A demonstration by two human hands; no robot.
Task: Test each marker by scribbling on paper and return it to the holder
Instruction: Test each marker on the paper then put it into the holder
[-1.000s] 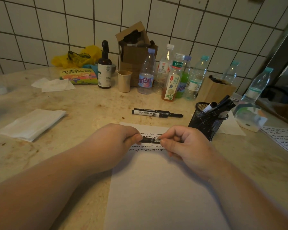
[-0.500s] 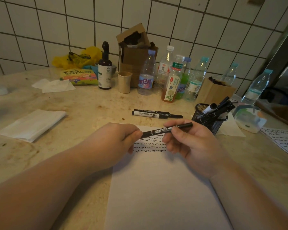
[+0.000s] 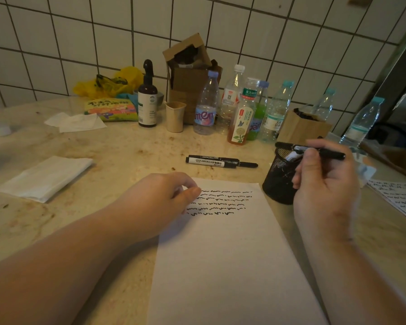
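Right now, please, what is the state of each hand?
Left hand: holds nothing, fingers loosely curled, resting at the paper's left edge.
Right hand: holds a black marker above the mesh holder.

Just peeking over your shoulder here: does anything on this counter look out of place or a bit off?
Two markers lie loose on the counter behind the paper, not in the mesh holder where the others stand. The right hand holds another marker level above the holder. The cardboard box by the wall stands open, its flap tilted up.
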